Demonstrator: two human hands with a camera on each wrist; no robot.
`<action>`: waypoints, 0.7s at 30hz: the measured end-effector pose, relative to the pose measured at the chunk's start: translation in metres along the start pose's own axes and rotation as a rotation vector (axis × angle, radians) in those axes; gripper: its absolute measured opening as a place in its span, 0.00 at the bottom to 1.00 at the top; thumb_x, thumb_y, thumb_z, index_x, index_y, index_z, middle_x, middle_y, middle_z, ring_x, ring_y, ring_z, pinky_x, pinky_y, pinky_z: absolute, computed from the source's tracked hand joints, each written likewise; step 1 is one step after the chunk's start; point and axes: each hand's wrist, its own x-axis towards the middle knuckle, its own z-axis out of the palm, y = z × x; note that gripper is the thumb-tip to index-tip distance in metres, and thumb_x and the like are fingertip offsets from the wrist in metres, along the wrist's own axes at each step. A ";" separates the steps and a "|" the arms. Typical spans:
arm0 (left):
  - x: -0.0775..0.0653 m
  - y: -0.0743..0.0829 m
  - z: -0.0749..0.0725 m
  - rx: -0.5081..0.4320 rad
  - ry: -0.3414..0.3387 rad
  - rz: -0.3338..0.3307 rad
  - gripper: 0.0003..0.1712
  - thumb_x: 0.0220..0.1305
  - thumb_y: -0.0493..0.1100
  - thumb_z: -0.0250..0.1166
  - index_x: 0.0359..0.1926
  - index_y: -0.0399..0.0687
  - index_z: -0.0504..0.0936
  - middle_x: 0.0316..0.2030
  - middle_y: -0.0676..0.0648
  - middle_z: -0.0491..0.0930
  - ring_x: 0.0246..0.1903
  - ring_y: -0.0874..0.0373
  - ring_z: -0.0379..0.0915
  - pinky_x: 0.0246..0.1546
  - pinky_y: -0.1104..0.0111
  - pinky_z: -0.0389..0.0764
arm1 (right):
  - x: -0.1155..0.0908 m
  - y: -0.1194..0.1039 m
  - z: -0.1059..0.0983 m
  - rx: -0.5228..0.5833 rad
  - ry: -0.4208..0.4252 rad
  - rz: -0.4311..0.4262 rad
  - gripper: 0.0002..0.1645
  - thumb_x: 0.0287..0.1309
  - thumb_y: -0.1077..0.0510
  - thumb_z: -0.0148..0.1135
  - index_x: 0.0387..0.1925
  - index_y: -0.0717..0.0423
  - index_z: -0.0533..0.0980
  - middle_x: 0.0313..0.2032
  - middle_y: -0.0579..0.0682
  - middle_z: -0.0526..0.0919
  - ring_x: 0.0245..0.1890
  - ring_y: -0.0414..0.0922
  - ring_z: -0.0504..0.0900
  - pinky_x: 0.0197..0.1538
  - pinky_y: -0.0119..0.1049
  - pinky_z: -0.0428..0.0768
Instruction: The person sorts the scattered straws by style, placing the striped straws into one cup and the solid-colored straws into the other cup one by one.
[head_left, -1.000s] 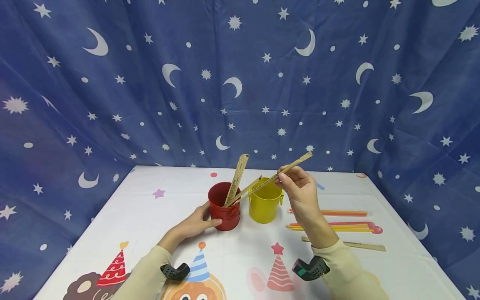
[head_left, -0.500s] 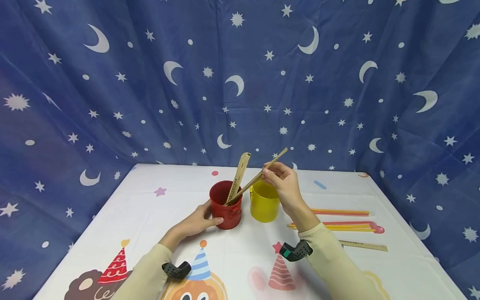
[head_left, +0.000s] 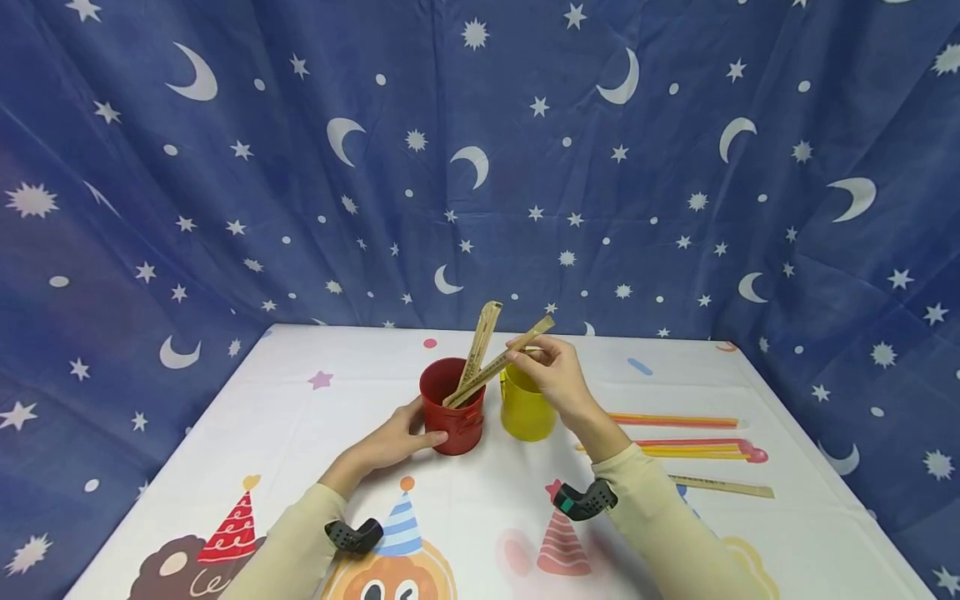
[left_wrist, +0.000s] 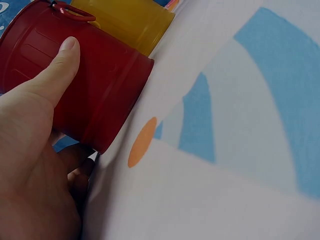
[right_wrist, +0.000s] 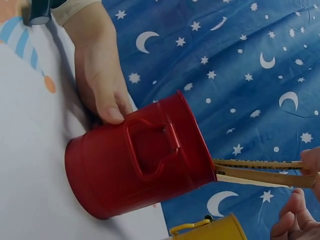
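Observation:
A small red metal bucket (head_left: 453, 427) stands on the table, and my left hand (head_left: 392, 439) grips its near left side. In the left wrist view the thumb (left_wrist: 62, 67) lies against the bucket wall, with the other fingers partly hidden behind it. My right hand (head_left: 562, 377) pinches a slim, printed brown-paper packet (head_left: 491, 367), like wrapped chopsticks. That packet slants down to the left, its lower end inside the red bucket's mouth. More such packets (head_left: 481, 337) lean steeply in the bucket; how many is hard to tell. Beneath my right hand stands a yellow bucket (head_left: 525, 412), partly covered.
On the right of the table lie orange and red sticks (head_left: 675, 420), a second group of red and yellow sticks (head_left: 697, 452), and one brown-paper packet (head_left: 727, 486). A printed white cloth (head_left: 300, 433) covers the table; a blue starry curtain (head_left: 390, 167) hangs behind.
My right hand has moved left and slightly down with the packet, bringing its lower end into the red bucket. My left hand keeps its hold on the bucket.

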 end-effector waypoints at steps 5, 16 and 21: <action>0.000 0.000 -0.001 -0.005 0.002 0.002 0.52 0.66 0.55 0.67 0.80 0.45 0.50 0.79 0.42 0.56 0.80 0.41 0.44 0.79 0.45 0.51 | 0.000 -0.001 -0.004 -0.027 -0.021 -0.017 0.19 0.66 0.61 0.63 0.56 0.64 0.78 0.56 0.60 0.81 0.44 0.44 0.86 0.52 0.28 0.81; 0.000 -0.001 0.000 0.006 0.006 0.009 0.49 0.67 0.53 0.67 0.79 0.44 0.52 0.77 0.41 0.59 0.79 0.40 0.46 0.79 0.44 0.51 | -0.008 -0.002 -0.029 -0.070 -0.017 -0.012 0.23 0.69 0.59 0.61 0.62 0.62 0.75 0.56 0.59 0.78 0.45 0.49 0.83 0.44 0.29 0.77; 0.001 -0.001 0.001 -0.004 0.004 0.010 0.50 0.67 0.52 0.67 0.80 0.45 0.51 0.78 0.42 0.57 0.80 0.41 0.45 0.79 0.46 0.51 | -0.015 -0.002 -0.044 -0.088 -0.036 -0.009 0.21 0.70 0.58 0.60 0.60 0.64 0.75 0.51 0.46 0.80 0.44 0.43 0.81 0.47 0.28 0.80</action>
